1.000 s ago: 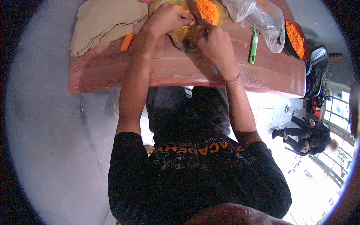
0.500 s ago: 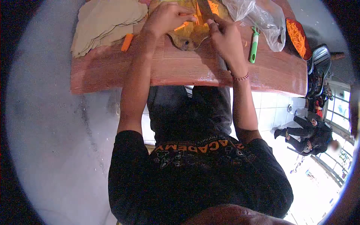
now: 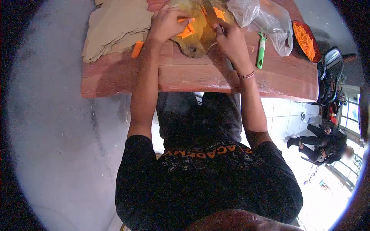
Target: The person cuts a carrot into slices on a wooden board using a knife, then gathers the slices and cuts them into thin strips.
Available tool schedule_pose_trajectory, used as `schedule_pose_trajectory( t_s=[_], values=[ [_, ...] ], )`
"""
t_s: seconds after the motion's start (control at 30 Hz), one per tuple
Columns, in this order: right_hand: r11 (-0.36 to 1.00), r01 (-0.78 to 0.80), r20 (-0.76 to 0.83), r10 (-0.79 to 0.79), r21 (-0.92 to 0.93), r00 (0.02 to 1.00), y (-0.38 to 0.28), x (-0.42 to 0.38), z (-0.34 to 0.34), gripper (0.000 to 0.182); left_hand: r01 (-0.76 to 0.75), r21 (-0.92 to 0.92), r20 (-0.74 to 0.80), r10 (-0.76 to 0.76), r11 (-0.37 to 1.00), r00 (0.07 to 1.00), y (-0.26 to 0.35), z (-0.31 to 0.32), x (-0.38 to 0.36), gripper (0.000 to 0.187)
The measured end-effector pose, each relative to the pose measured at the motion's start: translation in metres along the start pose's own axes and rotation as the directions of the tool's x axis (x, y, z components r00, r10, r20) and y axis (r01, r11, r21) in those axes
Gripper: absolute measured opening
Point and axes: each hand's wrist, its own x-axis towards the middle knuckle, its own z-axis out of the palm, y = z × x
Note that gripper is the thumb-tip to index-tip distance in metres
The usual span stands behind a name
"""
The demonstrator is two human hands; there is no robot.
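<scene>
A kitchen knife is in my right hand, its fingers wrapped round the handle and the blade pointing away over the wooden cutting board. My left hand is at the board's left side, thumb and fingers closed at the thin carrot slices. Part of those slices is hidden by the fingers. Carrot shreds lie on the board just right of the blade. Left of my left wrist, a carrot piece rests on the table.
Brown paper sheets cover the table's left side. To the right are a green-handled peeler, a clear plastic bag and a dark red tray of shredded carrot. A seated person is in the background at right.
My left hand has drawn away from the blade, and the carrot slices now sit bunched at the board's left. My right hand keeps hold of the knife. The whole view has shifted slightly.
</scene>
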Motion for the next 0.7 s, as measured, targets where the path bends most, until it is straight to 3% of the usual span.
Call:
schedule_pose_trajectory(
  t_s=[0.03, 0.1, 0.2, 0.33, 0.4, 0.5, 0.63, 0.7],
  values=[
    [1.0, 0.0, -0.006, 0.0, 0.003, 1.0, 0.0, 0.0, -0.001, 0.027, -0.005, 0.003, 0.001, 0.005, 1.0, 1.0, 0.004, 0.0, 0.001, 0.025],
    [0.995, -0.027, 0.034, 0.024, 0.099, 0.999, -0.004, -0.002, -0.003, 0.03, 0.144, 0.076, 0.077, -0.15, 0.987, 0.986, 0.013, -0.001, 0.001, 0.025],
    [0.977, -0.105, 0.043, 0.099, 0.183, 0.994, -0.007, -0.007, -0.002, 0.032, 0.033, 0.22, 0.019, -0.038, 0.975, 0.999, 0.019, -0.002, 0.001, 0.025],
    [0.97, -0.139, 0.054, 0.131, 0.2, 0.99, -0.008, -0.007, -0.004, 0.035, 0.034, 0.218, 0.014, -0.038, 0.975, 0.999, 0.02, 0.001, 0.001, 0.024],
    [0.965, -0.12, 0.024, 0.117, 0.232, 0.993, -0.009, -0.008, -0.006, 0.036, 0.192, -0.097, 0.001, -0.193, 0.977, 0.981, 0.017, 0.003, 0.003, 0.021],
    [0.952, -0.136, 0.047, 0.128, 0.273, 0.991, -0.004, -0.007, -0.003, 0.037, 0.209, -0.212, -0.118, -0.237, 0.955, 0.964, 0.005, -0.004, 0.003, 0.019],
    [0.955, -0.2, 0.07, 0.189, 0.219, 0.979, -0.002, -0.008, -0.002, 0.037, 0.307, -0.216, -0.004, -0.315, 0.927, 0.949, -0.006, -0.016, -0.004, 0.023],
    [0.948, -0.179, 0.069, 0.166, 0.263, 0.984, 0.001, -0.008, 0.002, 0.037, 0.247, -0.177, 0.071, -0.238, 0.953, 0.969, -0.008, -0.014, -0.006, 0.02]
  ],
)
